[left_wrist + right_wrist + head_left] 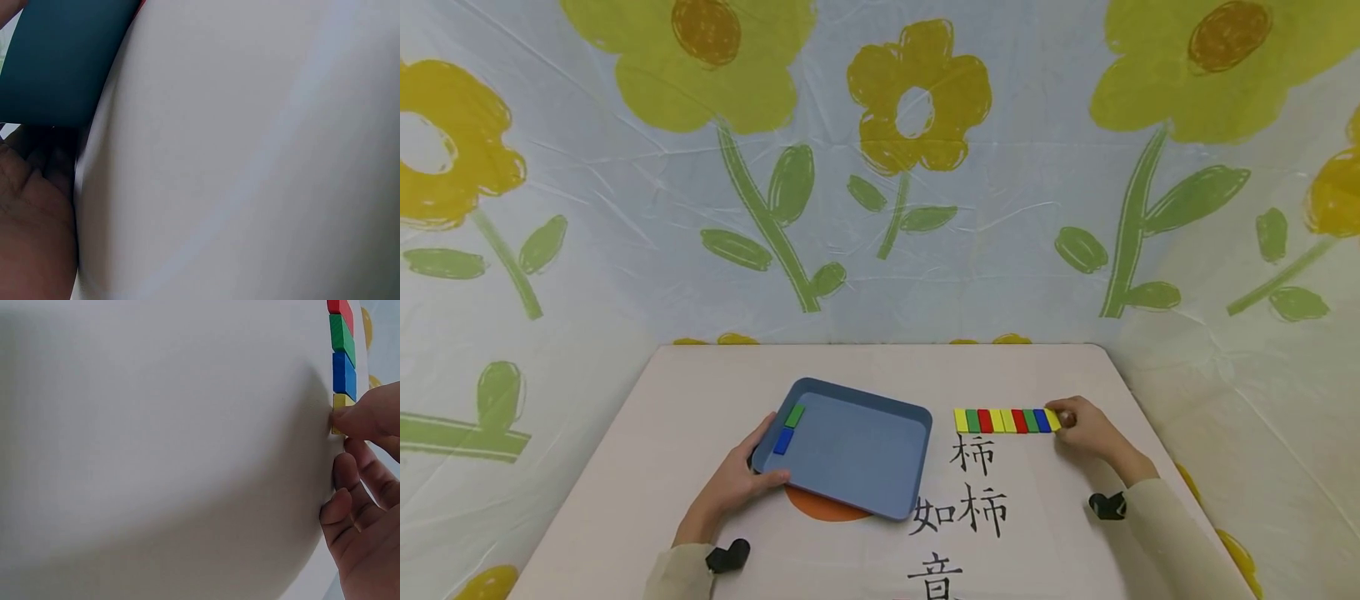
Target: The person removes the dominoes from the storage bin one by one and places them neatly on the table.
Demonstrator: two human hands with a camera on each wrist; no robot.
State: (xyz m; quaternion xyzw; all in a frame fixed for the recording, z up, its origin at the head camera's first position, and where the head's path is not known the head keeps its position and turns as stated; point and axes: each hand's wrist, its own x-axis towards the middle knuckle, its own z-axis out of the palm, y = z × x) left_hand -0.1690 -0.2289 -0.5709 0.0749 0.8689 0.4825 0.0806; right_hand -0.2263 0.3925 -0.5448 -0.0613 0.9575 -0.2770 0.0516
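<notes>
My left hand (737,475) grips the near left corner of a blue-grey tray (857,454), thumb over the near rim and fingers along the left side. Inside the tray, by its left wall, lie a green block (794,416) and a blue block (784,441). To the right of the tray, a straight row of small coloured blocks (996,421) lies side by side on the table. At the row's right end my right hand (1092,429) pinches a yellow block (339,402) between thumb and fingers. A blue block (344,376) sits beside it in the right wrist view.
Large black written characters (977,508) mark the pale table (1022,375) below the row. Part of an orange round shape (823,505) shows from under the tray's near edge. A flower-patterned cloth (1000,250) stands behind and on both sides.
</notes>
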